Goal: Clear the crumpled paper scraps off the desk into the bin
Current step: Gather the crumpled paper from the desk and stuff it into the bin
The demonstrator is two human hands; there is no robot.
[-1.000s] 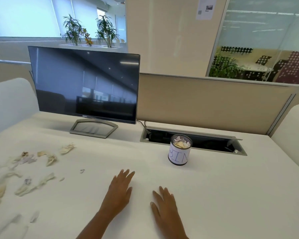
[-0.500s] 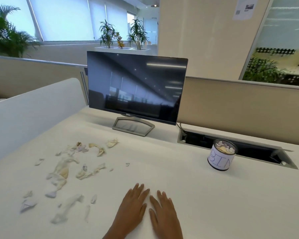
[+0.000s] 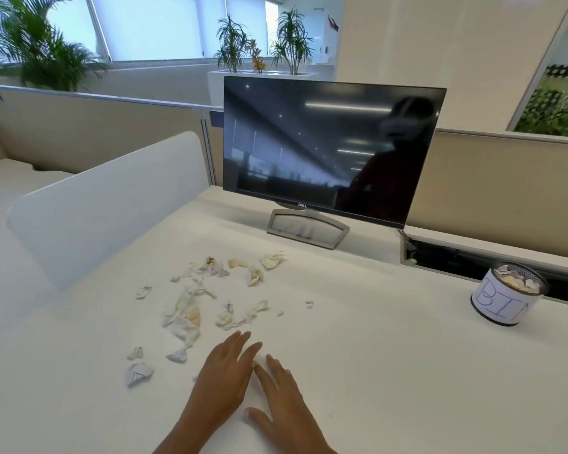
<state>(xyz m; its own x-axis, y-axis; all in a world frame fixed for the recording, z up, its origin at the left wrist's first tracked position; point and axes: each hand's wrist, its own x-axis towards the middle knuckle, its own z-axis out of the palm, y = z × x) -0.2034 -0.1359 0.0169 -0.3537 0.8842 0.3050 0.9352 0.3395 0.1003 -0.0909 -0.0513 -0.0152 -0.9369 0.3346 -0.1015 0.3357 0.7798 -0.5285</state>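
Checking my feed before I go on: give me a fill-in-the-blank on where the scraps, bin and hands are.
The paper scraps lie on the desk to the ___ of both hands.
The bin, at the right, bears the hand-written word ___.
The left hand and right hand are open, holding ___.
Missing words: left; BIN; nothing.
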